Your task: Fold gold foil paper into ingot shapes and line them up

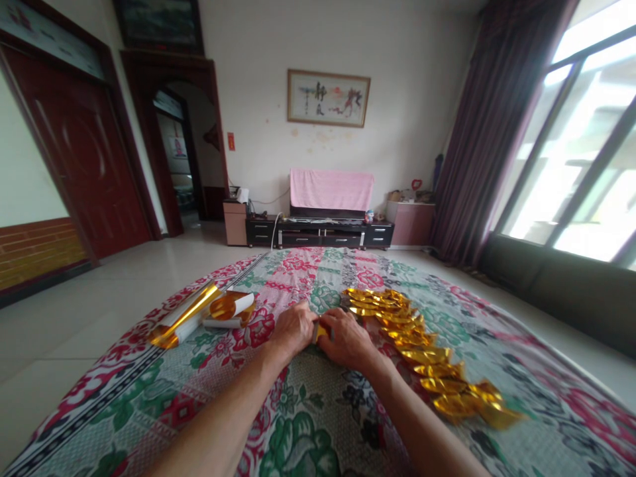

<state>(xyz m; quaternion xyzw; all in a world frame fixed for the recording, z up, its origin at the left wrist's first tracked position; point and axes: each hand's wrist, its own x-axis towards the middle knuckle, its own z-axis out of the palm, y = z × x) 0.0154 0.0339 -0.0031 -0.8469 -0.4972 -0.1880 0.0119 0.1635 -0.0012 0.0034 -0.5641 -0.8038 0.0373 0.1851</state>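
Between my two hands is a small piece of gold foil paper (322, 330), partly covered by my fingers. My left hand (297, 326) pinches its left side, fingers closed. From the right, my right hand (346, 336) grips the same piece with curled fingers. Several folded gold foil ingots (426, 356) lie in a slanting row to the right of my right hand. Over on the left rest curled sheets of gold foil paper (191, 318) with white backs, apart from my left hand.
Everything lies on a flowered cloth (298, 444) with green, red and grey patterns. Beyond it stands a low black cabinet (320, 237) with a pink cloth (332, 189) over a screen-like shape. A purple curtain (489, 126) hangs by the window on the right.
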